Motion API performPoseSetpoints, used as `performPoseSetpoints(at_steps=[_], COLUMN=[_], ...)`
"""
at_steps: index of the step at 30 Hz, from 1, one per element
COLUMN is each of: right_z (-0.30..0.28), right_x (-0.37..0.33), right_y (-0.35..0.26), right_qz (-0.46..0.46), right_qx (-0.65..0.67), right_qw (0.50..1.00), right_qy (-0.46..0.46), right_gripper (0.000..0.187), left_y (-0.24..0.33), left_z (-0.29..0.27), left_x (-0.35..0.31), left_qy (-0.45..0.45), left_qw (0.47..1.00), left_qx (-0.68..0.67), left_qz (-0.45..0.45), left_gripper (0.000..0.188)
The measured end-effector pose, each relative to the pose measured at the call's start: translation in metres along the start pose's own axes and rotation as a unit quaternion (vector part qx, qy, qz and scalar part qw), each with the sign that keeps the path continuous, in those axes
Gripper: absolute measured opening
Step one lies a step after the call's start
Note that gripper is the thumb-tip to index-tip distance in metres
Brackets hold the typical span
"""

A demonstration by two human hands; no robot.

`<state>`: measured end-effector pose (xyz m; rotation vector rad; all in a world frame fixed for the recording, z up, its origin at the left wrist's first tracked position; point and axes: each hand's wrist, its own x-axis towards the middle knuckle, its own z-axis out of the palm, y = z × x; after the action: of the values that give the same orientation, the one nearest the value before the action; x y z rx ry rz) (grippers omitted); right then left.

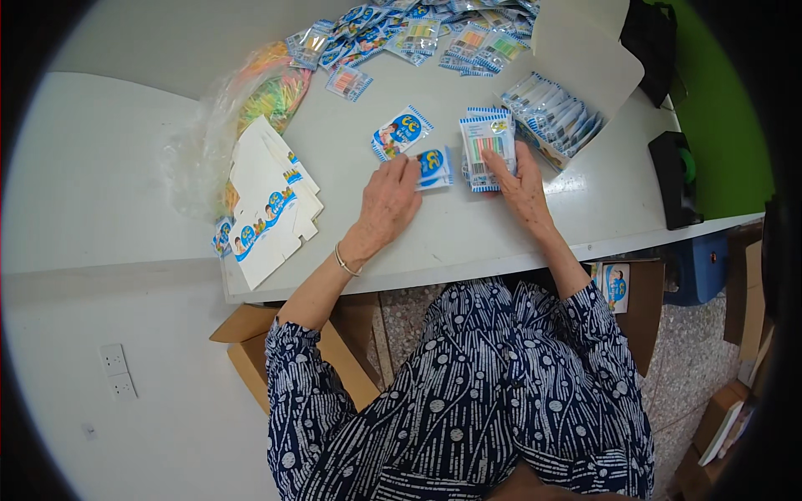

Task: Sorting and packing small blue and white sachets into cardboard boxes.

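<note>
Over the middle of the table, my left hand is closed on the edge of a small blue-and-white packet. Just beyond it, another packet lies flat on the tabletop. My right hand grips a stack of packets, thumb across the top one, whose clear window shows thin coloured sticks. To the right of that stack stands an open white carton with its lid up, filled with a row of upright packets. The fingertips under the stack are hidden.
Loose packets are heaped along the table's far side. At the left lie flat unfolded cartons beside a clear plastic bag of coloured sticks. A black tape dispenser stands at the right edge. Cardboard boxes sit below the table.
</note>
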<state>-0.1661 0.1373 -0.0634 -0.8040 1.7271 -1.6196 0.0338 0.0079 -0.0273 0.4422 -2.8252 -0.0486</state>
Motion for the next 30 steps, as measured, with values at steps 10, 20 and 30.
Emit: performPoseSetpoints(at_steps=[10, 20, 30], right_z=[0.001, 0.0, -0.001], right_x=[-0.002, -0.003, -0.003], right_y=[-0.004, -0.007, -0.008], right_qz=[0.022, 0.021, 0.017], right_qx=[0.012, 0.011, 0.003], right_qw=[1.0, 1.0, 1.0], right_qy=[-0.01, -0.011, -0.011], right_gripper=[0.043, 0.041, 0.042], left_y=[-0.021, -0.033, -0.034], left_z=[0.0, -0.009, -0.001], left_x=[0.009, 0.021, 0.014], left_qy=[-0.002, 0.005, -0.053], left_qw=[0.994, 0.988, 0.973], left_qx=[-0.104, -0.142, -0.222], left_qz=[-0.013, -0.064, -0.04], left_gripper=[0.05, 0.022, 0.02])
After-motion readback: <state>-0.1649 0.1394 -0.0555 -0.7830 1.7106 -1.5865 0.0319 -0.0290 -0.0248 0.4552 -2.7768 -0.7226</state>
